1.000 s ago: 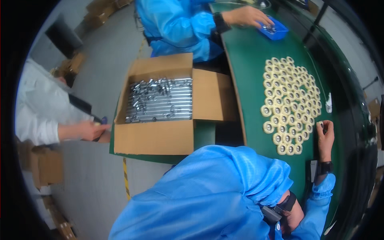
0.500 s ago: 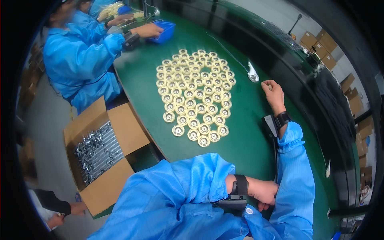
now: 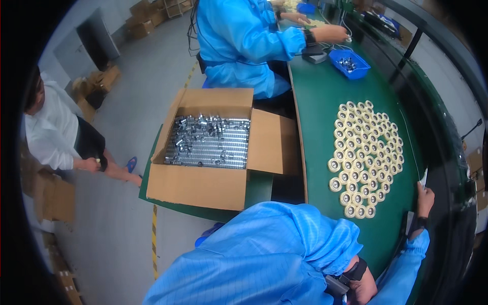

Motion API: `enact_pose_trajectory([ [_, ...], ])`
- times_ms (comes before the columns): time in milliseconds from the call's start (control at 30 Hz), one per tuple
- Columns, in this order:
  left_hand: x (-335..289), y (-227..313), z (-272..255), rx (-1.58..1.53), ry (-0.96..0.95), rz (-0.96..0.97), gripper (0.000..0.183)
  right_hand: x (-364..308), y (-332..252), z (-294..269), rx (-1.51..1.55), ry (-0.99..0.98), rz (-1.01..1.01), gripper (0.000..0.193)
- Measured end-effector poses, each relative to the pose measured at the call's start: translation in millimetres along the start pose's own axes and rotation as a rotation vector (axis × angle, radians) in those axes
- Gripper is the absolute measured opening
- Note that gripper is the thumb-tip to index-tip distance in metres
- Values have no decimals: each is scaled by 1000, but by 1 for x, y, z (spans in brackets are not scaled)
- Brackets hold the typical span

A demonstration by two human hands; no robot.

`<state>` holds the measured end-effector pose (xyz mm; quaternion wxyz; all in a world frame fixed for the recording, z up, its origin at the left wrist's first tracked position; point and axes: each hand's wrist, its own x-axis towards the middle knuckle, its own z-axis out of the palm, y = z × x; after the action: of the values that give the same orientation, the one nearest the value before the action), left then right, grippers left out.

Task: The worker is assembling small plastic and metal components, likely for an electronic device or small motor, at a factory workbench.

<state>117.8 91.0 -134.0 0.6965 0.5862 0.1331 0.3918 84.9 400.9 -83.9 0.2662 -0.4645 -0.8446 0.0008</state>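
We are holding our right hand [image 3: 425, 201] ahead, half curled, and our left hand [image 3: 363, 288] beside our right forearm [image 3: 401, 269].

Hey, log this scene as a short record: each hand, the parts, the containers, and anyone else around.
Left hand: at the lower edge, beside the right sleeve; grip hidden
Right hand: at a small white item; firm grip unclear
Parts: cream gears, clustered on the green table
Cardboard box: open, left of the table, holding shiny metal pieces
Blue tray: beyond the gears, small metal parts inside
Others: co-worker in blue at the table; person in white at far left
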Motion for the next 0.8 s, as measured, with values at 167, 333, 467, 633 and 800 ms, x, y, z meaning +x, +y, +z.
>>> enact_pose_trajectory([
  [167,8,33,-17,-357,198,-95,18,-62,-36,-104,803,-168,279,34],
  [333,-17,85,-16,-460,547,-63,52,-178,-48,-157,560,-73,-21,34],
  [467,-12,56,-6,-506,279,-11,49,-240,-87,-193,331,-130,131,39],
  [633,-34,99,17,-358,232,52,41,-267,-116,-214,625,-83,330,31],
  [800,-40,97,22,-593,151,56,28,-289,-86,-197,738,-14,436,33],
])
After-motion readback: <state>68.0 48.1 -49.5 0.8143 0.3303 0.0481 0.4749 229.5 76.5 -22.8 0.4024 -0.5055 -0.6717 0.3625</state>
